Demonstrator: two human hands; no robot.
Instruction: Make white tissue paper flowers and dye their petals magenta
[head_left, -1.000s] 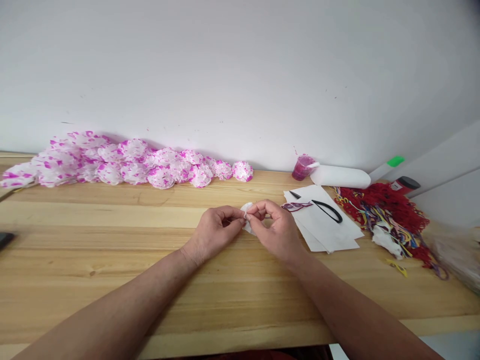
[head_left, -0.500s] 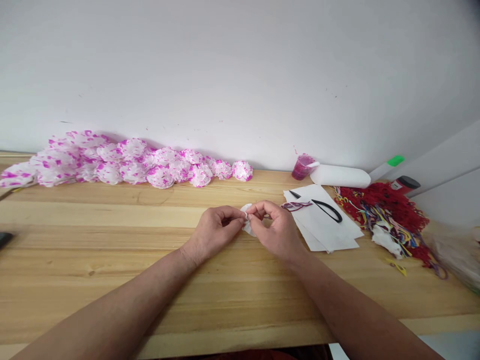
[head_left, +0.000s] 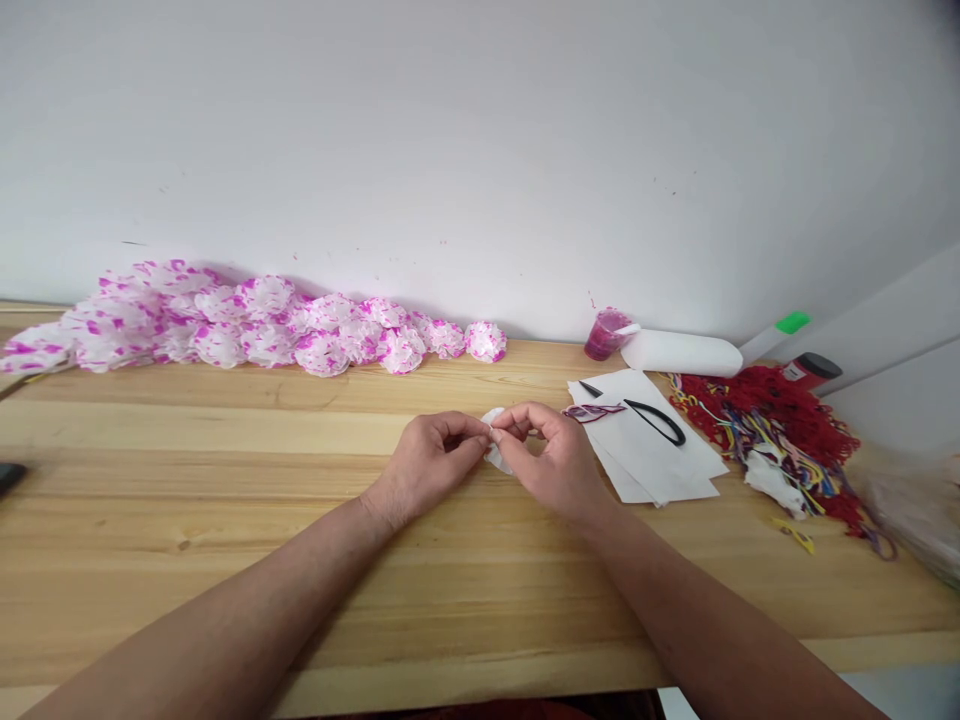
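Many pink-spotted white puffs (head_left: 270, 322) lie at ten o'clock, white sheets (head_left: 652, 470) at three, and at the dial's centre the left hand (head_left: 431, 458) and right hand (head_left: 556, 462), narrowed finger to thumb, pinch a white piece (head_left: 496, 460) (partly hidden) between them.

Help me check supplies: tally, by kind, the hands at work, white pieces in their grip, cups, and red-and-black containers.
Hands (left hand, right hand): 2
White piece in their grip: 1
Cup: 1
Red-and-black container: 1
Total: 5
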